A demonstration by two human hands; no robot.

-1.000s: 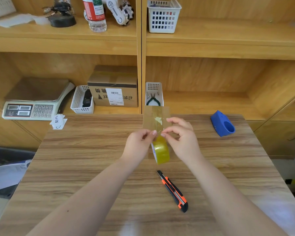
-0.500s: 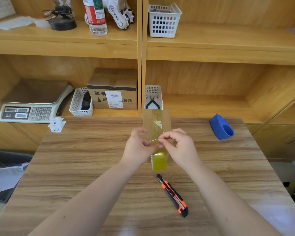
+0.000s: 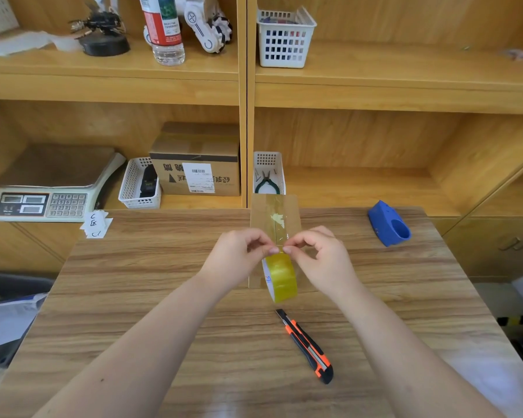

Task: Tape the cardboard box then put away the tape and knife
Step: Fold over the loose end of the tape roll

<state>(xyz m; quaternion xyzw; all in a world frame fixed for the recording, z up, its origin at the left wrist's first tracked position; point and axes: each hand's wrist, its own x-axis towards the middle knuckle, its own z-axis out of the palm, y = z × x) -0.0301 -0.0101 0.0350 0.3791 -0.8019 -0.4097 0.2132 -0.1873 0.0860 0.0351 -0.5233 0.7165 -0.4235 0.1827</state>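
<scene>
A narrow cardboard box [image 3: 261, 212] stands on the wooden table [image 3: 163, 297], with clear tape along the middle of its top. A yellowish tape roll [image 3: 281, 276] stands on edge against the box's near end. My left hand [image 3: 239, 259] and my right hand [image 3: 320, 260] meet just above the roll, thumbs and forefingers pinched on the tape's edge at its top. An orange and black utility knife [image 3: 307, 346] lies on the table a little nearer to me, pointing away.
A blue tape dispenser [image 3: 388, 224] sits at the table's far right. On the shelf behind are a scale [image 3: 43, 188], a white basket [image 3: 139, 185], a larger cardboard box [image 3: 197, 164] and a basket with pliers [image 3: 267, 173]. The upper shelf holds a bottle [image 3: 163, 28] and a basket [image 3: 284, 37].
The roll dropped slightly then settled against the box end. Both hands stayed pinched at the tape edge on top of the roll; the view tilted a little.
</scene>
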